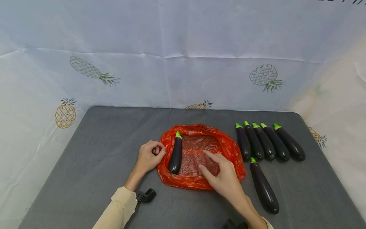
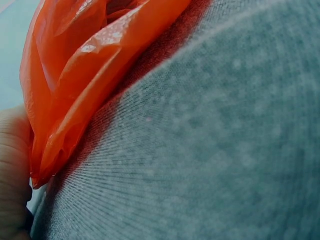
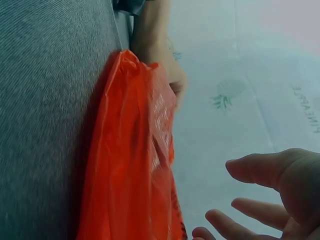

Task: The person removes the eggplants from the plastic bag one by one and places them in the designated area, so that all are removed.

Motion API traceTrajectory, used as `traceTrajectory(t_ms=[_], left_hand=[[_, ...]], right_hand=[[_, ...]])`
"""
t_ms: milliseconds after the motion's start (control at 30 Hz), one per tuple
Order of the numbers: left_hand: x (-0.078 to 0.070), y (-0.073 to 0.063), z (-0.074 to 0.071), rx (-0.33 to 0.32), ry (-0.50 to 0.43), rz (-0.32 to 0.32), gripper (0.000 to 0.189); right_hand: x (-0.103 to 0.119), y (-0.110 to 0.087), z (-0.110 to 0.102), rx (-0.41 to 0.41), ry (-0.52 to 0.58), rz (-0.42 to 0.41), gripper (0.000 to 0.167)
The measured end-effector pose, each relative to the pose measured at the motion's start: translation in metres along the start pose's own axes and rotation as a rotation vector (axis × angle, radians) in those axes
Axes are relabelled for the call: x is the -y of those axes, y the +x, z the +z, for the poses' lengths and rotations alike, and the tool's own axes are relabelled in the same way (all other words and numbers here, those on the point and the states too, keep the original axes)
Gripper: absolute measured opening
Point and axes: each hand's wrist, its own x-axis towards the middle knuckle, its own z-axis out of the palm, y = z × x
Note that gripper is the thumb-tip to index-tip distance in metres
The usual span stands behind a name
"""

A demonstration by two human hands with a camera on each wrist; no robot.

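Note:
A red plastic bag (image 1: 200,183) lies spread wide at the middle of the table, its rim rolled into a loose ring. Inside it, along the left side, rests one dark purple eggplant (image 1: 175,156) with a bright green stem end. My left hand (image 1: 149,156) pinches the bag's left edge between thumb and curled fingers; the left wrist view shows the gathered red plastic (image 2: 75,95) beside the thumb. Over the bag's right part hovers my right hand (image 1: 224,175), fingers spread and holding nothing. In the right wrist view its thumb and fingers stand apart from the bag.
Right of the bag, several eggplants (image 1: 266,143) lie side by side in a slanted row. One more eggplant (image 1: 264,187) lies nearer, below that row. The grey table (image 1: 100,133) meets a white cloth with pineapple prints (image 1: 171,79) at the back.

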Motion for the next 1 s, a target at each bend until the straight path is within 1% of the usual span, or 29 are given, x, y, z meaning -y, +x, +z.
traceTrajectory(t_ms=[300,500,633,833,1000], left_hand=[[-0.002,0.001,0.000,0.001,-0.003,-0.003,0.014],[0.000,0.000,0.000,-0.001,-0.004,-0.003,0.015],[-0.001,-0.001,-0.001,0.005,-0.002,-0.003,0.014],[-0.001,0.000,-0.001,0.004,0.003,0.001,0.014],[0.000,0.000,-0.001,0.010,0.014,-0.004,0.014]], right_hand=[[0.009,0.011,0.013,0.006,0.035,-0.002,0.050],[0.010,0.016,0.021,0.042,0.131,0.035,0.050],[0.010,0.020,0.030,0.067,0.187,0.054,0.050],[0.012,0.028,0.046,0.116,0.224,0.084,0.053],[0.013,0.032,0.059,0.135,0.215,0.084,0.056]])
